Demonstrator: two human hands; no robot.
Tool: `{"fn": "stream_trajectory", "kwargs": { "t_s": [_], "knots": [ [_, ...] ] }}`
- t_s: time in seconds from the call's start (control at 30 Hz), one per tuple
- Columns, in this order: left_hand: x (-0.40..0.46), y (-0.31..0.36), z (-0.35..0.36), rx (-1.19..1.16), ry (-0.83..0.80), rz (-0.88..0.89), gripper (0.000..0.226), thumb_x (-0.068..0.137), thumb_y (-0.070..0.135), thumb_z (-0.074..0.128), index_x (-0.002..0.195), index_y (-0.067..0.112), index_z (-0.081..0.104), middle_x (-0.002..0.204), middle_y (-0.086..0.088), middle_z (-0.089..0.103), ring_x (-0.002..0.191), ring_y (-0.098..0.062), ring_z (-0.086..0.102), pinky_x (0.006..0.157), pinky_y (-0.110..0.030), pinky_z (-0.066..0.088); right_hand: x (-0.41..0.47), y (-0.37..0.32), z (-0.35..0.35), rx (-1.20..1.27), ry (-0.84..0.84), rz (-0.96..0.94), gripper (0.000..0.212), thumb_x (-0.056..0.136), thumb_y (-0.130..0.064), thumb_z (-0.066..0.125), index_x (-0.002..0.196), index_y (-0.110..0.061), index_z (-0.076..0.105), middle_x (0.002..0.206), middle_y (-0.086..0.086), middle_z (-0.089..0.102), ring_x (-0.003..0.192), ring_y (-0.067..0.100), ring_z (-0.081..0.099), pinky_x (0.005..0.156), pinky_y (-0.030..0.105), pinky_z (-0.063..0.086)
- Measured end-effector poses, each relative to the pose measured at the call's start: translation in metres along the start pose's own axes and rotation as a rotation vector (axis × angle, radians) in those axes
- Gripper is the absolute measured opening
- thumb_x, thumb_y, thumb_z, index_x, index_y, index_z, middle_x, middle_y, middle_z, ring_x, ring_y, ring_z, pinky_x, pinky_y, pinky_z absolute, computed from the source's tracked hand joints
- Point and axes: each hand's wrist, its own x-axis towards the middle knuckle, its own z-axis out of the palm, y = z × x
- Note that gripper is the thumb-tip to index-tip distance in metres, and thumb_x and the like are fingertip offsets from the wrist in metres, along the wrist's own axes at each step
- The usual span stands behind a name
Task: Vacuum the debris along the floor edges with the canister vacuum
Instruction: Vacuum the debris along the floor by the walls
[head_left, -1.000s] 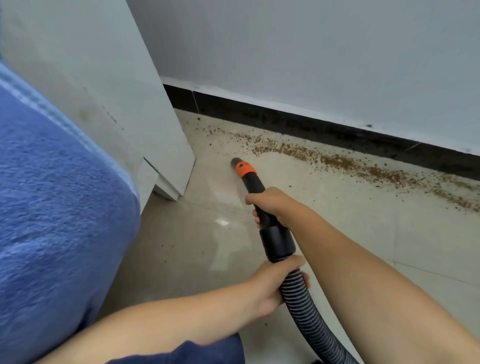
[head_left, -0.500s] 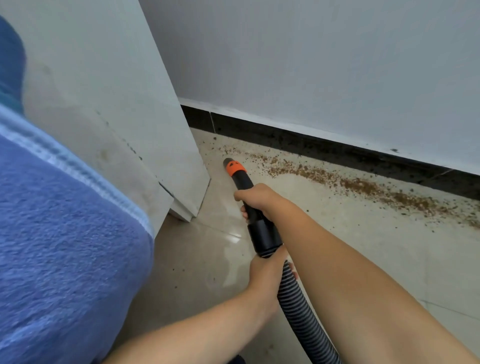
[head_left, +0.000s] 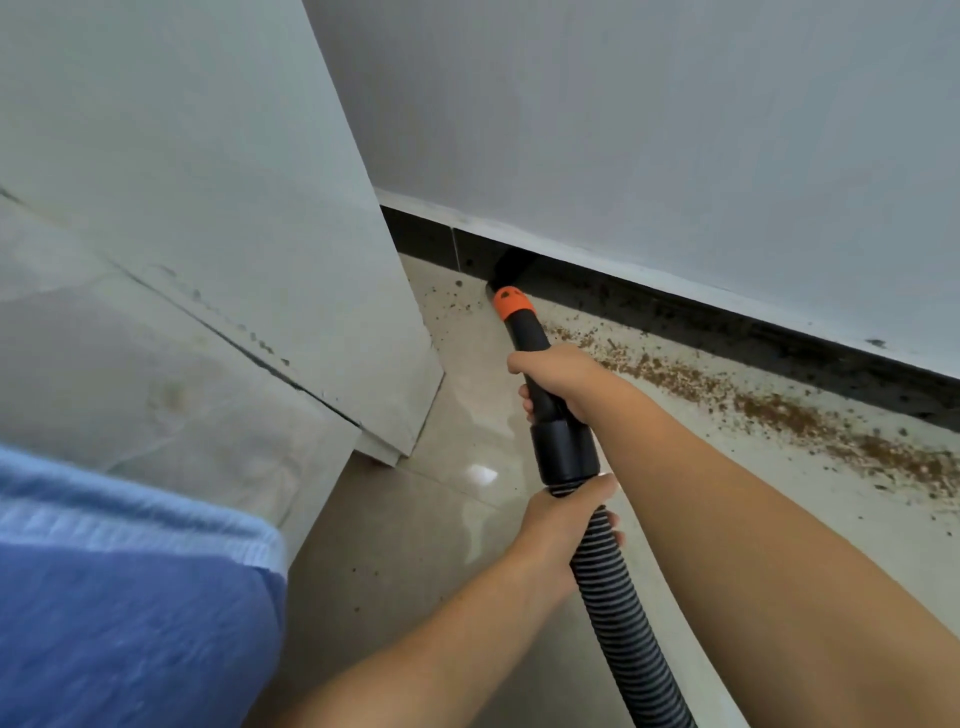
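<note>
My right hand (head_left: 563, 382) is wrapped around the black wand (head_left: 532, 353) of the vacuum, fingers curled under it, just ahead of the thick black cuff (head_left: 566, 452). My left hand (head_left: 563, 525) grips the ribbed hose (head_left: 623, 623) right behind that cuff, thumb lying over the top. The two hands sit one behind the other along the tube, near each other but apart, with the cuff between them. The hose runs back from my left hand toward the bottom edge of the view.

The orange nozzle tip (head_left: 511, 303) points into the corner, at the foot of the dark baseboard (head_left: 727, 322) where it meets the tiled floor (head_left: 415, 545). Whether it touches the floor I cannot tell. A band of brown debris (head_left: 779, 410) lies along the floor edge to the right of the nozzle, thickest far right, with scattered specks near the tip. A pale cabinet panel (head_left: 260, 208) stands to the left of the nozzle, and blue fabric (head_left: 130, 597) fills the lower left. Above the baseboard rises a grey wall (head_left: 675, 130).
</note>
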Motion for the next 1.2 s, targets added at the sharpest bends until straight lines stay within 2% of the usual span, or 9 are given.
{"fn": "stream_trajectory", "kwargs": {
  "t_s": [0.23, 0.5, 0.63, 0.73, 0.8, 0.9, 1.03, 1.2],
  "knots": [
    [0.004, 0.012, -0.004, -0.094, 0.04, 0.025, 0.02, 0.083, 0.013, 0.072, 0.094, 0.004, 0.058, 0.069, -0.009, 0.059, 0.058, -0.021, 0.058, 0.056, -0.029, 0.053, 0.015, -0.015, 0.018, -0.067, -0.127, 0.006, 0.02, 0.08, -0.013, 0.064, 0.094, -0.007, 0.051, 0.052, 0.007, 0.059, 0.037, 0.019, 0.054, 0.046, 0.029, 0.05],
    [-0.005, 0.014, 0.006, -0.122, -0.006, 0.028, 0.016, 0.084, 0.01, 0.071, 0.094, 0.005, 0.06, 0.074, -0.01, 0.06, 0.063, -0.023, 0.059, 0.058, -0.029, 0.053, 0.008, -0.024, 0.014, -0.173, -0.201, 0.028, 0.02, 0.081, -0.012, 0.063, 0.096, -0.007, 0.051, 0.046, 0.004, 0.057, 0.038, 0.019, 0.054, 0.046, 0.029, 0.05],
    [-0.012, -0.002, 0.017, -0.113, -0.023, 0.01, 0.011, 0.084, 0.013, 0.07, 0.093, 0.009, 0.066, 0.081, -0.009, 0.066, 0.073, -0.025, 0.064, 0.072, -0.035, 0.054, -0.005, -0.018, 0.01, -0.261, -0.275, 0.091, 0.022, 0.081, -0.013, 0.062, 0.098, -0.005, 0.049, 0.048, 0.005, 0.058, 0.038, 0.018, 0.053, 0.046, 0.028, 0.05],
    [-0.018, -0.017, 0.024, -0.116, -0.036, -0.004, 0.013, 0.082, 0.015, 0.072, 0.095, 0.011, 0.07, 0.082, -0.008, 0.069, 0.076, -0.024, 0.066, 0.075, -0.035, 0.055, -0.012, -0.007, 0.005, -0.271, -0.319, 0.121, 0.023, 0.08, -0.013, 0.062, 0.097, -0.004, 0.05, 0.05, 0.006, 0.057, 0.039, 0.019, 0.052, 0.047, 0.028, 0.05],
    [-0.018, -0.02, 0.024, -0.104, -0.026, -0.017, 0.014, 0.082, 0.015, 0.07, 0.096, 0.01, 0.07, 0.082, -0.007, 0.068, 0.076, -0.024, 0.066, 0.074, -0.035, 0.055, -0.014, -0.004, 0.002, -0.254, -0.317, 0.122, 0.021, 0.08, -0.012, 0.063, 0.095, -0.005, 0.05, 0.05, 0.006, 0.056, 0.039, 0.019, 0.051, 0.047, 0.027, 0.049],
    [-0.014, -0.012, 0.018, -0.107, -0.027, -0.021, 0.008, 0.084, 0.011, 0.069, 0.089, 0.007, 0.064, 0.075, -0.009, 0.064, 0.064, -0.023, 0.062, 0.062, -0.03, 0.053, -0.01, -0.003, 0.001, -0.192, -0.236, 0.072, 0.017, 0.082, -0.012, 0.063, 0.091, -0.005, 0.051, 0.048, 0.005, 0.057, 0.038, 0.018, 0.052, 0.046, 0.027, 0.049],
    [-0.008, -0.001, 0.013, -0.059, -0.056, 0.003, 0.022, 0.084, 0.013, 0.071, 0.103, 0.005, 0.062, 0.073, -0.008, 0.063, 0.057, -0.02, 0.061, 0.059, -0.028, 0.053, -0.002, -0.006, -0.009, -0.085, -0.067, 0.026, 0.015, 0.083, -0.01, 0.062, 0.088, -0.005, 0.05, 0.044, 0.005, 0.056, 0.036, 0.018, 0.052, 0.044, 0.028, 0.05],
    [-0.003, 0.003, 0.016, -0.07, -0.073, -0.01, 0.022, 0.085, 0.014, 0.071, 0.103, 0.006, 0.061, 0.071, -0.007, 0.063, 0.057, -0.019, 0.061, 0.059, -0.028, 0.054, 0.002, -0.013, -0.012, -0.106, -0.094, 0.033, 0.015, 0.082, -0.011, 0.062, 0.089, -0.006, 0.05, 0.044, 0.005, 0.056, 0.036, 0.019, 0.053, 0.044, 0.029, 0.051]
  ]
}}
